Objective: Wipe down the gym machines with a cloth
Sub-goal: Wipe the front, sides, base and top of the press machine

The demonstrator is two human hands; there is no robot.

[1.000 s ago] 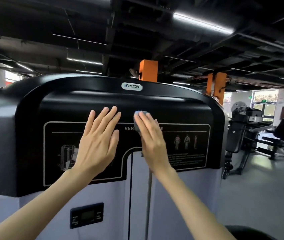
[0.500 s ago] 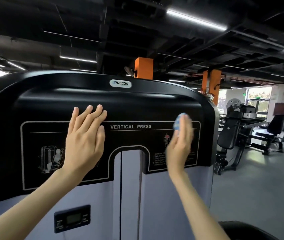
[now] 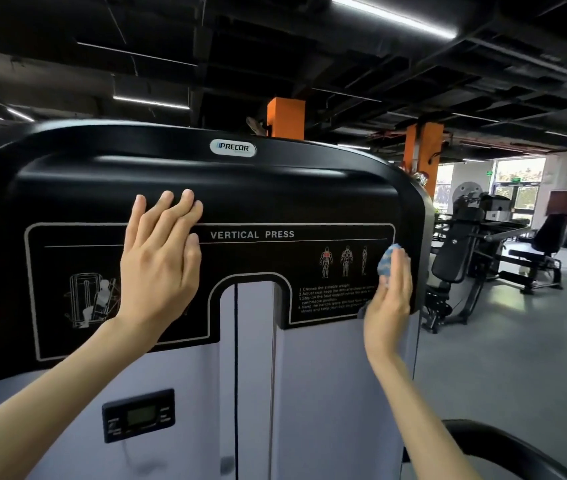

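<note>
The fingers (image 3: 401, 268) of the right hand (image 3: 387, 306) lie straight and close together, pressing a blue-and-white cloth (image 3: 386, 259) flat against the black panel (image 3: 275, 188) of the vertical press machine. We see no curl round the cloth, which peeks out past the fingertips. It sits near the panel's right edge, just right of the muscle figures (image 3: 344, 260) and over the ends of the printed instruction lines. The left hand (image 3: 157, 268) rests flat on the same panel, its fingers (image 3: 171, 216) straight and holding nothing. Their tips cross the top border of the label, just left of the words VERTICAL PRESS (image 3: 252, 234). Between the two hands we find the wide middle of the panel, with its arched cut-out below. Just beside the right hand the panel rounds off into its right edge. Beyond that edge lies grey floor (image 3: 500, 358), with another gym machine (image 3: 455, 258) well apart. A Precor badge (image 3: 232, 147) sits at the panel's top middle. A small display (image 3: 138, 415) is set in the pale casing under the panel's left part. A dark curved bar (image 3: 517, 448) fills the lower right corner, near the right forearm.
</note>
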